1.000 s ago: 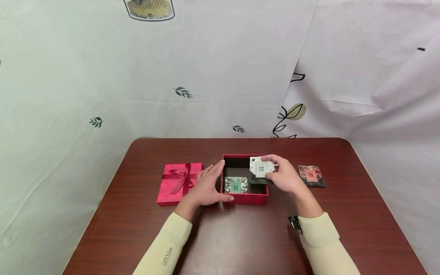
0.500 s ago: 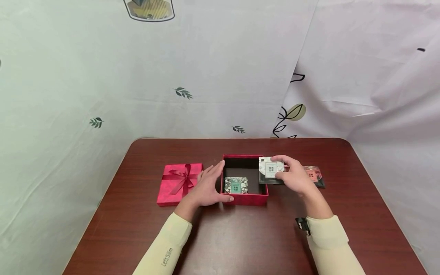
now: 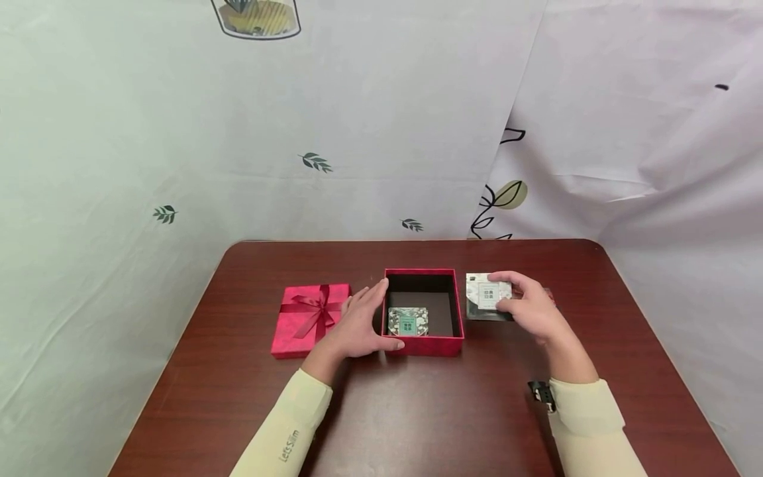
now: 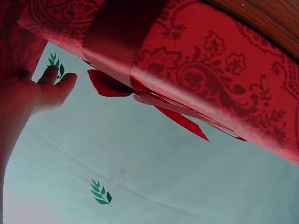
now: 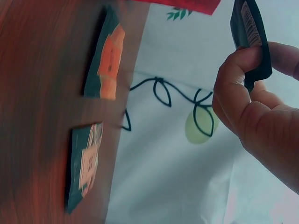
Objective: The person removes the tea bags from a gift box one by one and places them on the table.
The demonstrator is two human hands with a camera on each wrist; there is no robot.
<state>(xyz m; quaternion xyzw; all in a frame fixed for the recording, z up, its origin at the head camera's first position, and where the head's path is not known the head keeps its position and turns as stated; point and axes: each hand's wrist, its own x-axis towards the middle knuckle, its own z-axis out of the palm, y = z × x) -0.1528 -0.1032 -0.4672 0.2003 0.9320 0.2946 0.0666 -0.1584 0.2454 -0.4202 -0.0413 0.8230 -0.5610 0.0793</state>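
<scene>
My right hand [image 3: 534,310] pinches a white-and-black tea sachet [image 3: 489,296] just right of the red box's right wall. In the right wrist view the dark back of this sachet [image 5: 252,35] shows a barcode. My left hand [image 3: 359,324] rests against the left side of the open red gift box [image 3: 424,346], fingers extended along that wall and thumb at the front. Inside the box, a green-labelled tea sachet [image 3: 408,322] lies at the front left. Two more sachets lie on the table in the right wrist view: one orange-labelled [image 5: 109,63], one pink-labelled [image 5: 86,161].
The red box lid [image 3: 292,339] with a ribbon bow [image 3: 318,308] lies left of the box, close to my left hand. Beneath everything is a dark brown wooden table [image 3: 429,417]. A pale printed cloth [image 3: 381,119] hangs behind it.
My right hand has carried the white sachet rightward, from over the box to beside it, and now covers most of the reddish sachet on the table. The left hand stays in place.
</scene>
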